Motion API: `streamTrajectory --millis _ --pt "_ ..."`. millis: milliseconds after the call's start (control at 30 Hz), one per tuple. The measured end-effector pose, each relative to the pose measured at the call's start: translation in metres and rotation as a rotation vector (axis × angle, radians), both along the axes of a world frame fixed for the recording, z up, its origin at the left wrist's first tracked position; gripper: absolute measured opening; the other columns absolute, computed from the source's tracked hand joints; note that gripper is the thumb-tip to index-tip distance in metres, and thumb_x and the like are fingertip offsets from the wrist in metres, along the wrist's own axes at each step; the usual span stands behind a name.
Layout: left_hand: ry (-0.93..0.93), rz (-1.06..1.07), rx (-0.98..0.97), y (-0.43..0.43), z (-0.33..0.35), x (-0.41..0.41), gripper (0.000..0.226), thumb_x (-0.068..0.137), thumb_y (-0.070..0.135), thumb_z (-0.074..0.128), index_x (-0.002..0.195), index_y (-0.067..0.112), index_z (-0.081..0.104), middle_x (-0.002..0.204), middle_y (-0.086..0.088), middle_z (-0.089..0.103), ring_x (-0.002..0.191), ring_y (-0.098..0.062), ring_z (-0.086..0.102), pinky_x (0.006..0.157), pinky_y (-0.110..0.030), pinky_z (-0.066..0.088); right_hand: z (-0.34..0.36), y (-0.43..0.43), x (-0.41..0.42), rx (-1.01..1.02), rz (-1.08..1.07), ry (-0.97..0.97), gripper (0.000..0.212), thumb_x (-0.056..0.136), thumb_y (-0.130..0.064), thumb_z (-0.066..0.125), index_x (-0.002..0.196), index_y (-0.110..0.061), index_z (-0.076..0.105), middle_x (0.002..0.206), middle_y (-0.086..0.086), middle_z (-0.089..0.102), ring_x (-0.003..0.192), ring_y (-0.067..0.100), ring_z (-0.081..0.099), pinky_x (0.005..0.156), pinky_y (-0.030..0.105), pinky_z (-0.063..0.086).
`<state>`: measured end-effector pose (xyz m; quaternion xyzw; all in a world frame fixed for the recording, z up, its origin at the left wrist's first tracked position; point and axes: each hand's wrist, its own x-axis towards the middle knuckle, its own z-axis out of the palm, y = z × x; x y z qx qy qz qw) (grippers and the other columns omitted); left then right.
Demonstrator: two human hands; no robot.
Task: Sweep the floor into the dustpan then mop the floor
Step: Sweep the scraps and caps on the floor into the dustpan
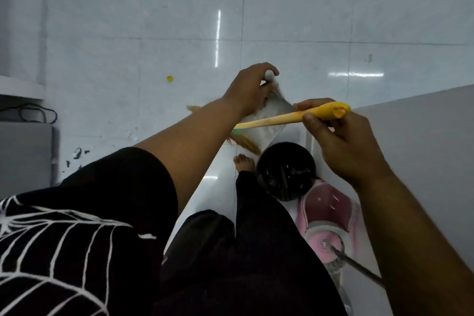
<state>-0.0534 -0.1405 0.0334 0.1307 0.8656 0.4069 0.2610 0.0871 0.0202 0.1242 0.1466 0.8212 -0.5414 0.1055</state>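
Note:
My left hand (252,90) grips the grey handle of a pale dustpan (266,126), which hangs tilted just above and beyond a black lined bin (286,174). My right hand (343,141) holds the yellow broom handle (295,118) near its top end. The handle runs left across the dustpan, and the straw bristles (246,143) show below my left forearm. A pink mop bucket (331,215) stands to the right of the bin, with the metal mop pole (351,261) leaning out of it.
White glossy floor tiles (179,20) spread ahead. A small yellow scrap (169,78) lies on them at the left, and dark specks (77,154) sit near a grey cabinet (25,151). A white wall (423,136) rises at the right. My bare foot (245,163) stands by the bin.

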Motion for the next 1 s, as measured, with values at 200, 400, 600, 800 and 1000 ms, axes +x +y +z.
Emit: streamTrajectory --millis 200,400,600,800,1000 --pt "0.116 0.327 -0.022 -0.108 0.026 0.012 0.024 0.093 0.018 0.063 0.115 0.009 0.063 0.109 0.001 0.061 0.089 -0.006 0.054 0.064 0.002 0.037 0.032 -0.060 -0.033 -0.362 0.396 -0.131 0.029 0.096 -0.031 0.046 0.115 -0.013 0.058 0.121 0.006 0.065 0.101 0.028 0.069 0.079 0.045 0.058" --pt "0.135 0.566 -0.102 -0.216 0.040 0.049 0.041 0.092 0.023 0.067 0.130 0.012 0.059 0.111 -0.005 0.057 0.104 -0.012 0.052 0.088 -0.016 0.037 0.053 -0.130 -0.041 -0.287 0.678 -0.095 0.022 0.096 -0.029 0.052 0.106 -0.013 0.064 0.105 0.003 0.069 0.092 0.025 0.071 0.079 0.043 0.058" --pt "0.137 0.794 -0.160 -0.313 0.046 0.104 0.026 0.088 0.030 0.071 0.109 0.014 0.069 0.100 -0.004 0.048 0.093 -0.015 0.055 0.079 -0.018 0.039 0.069 -0.181 -0.044 -0.327 0.886 -0.124 0.040 0.090 0.015 0.049 0.110 -0.013 0.069 0.105 0.003 0.072 0.084 0.026 0.070 0.072 0.026 0.055" --pt "0.087 1.045 -0.005 -0.383 0.050 0.165 0.023 0.089 0.027 0.070 0.088 0.007 0.059 0.084 -0.004 0.060 0.080 -0.016 0.053 0.074 -0.025 0.044 0.082 -0.233 -0.049 -0.175 0.934 -0.100 0.027 0.077 -0.037 0.080 0.100 -0.030 0.068 0.103 -0.004 0.069 0.088 0.016 0.067 0.077 0.032 0.055" --pt "0.111 1.142 -0.135 -0.427 0.053 0.216 0.020 0.093 0.018 0.065 0.094 0.001 0.055 0.092 -0.018 0.063 0.085 -0.026 0.059 0.079 -0.033 0.049 0.076 -0.276 -0.050 0.213 0.889 0.038 0.005 0.089 -0.037 0.063 0.087 -0.037 0.066 0.076 -0.016 0.066 0.071 0.005 0.062 0.061 0.026 0.042"
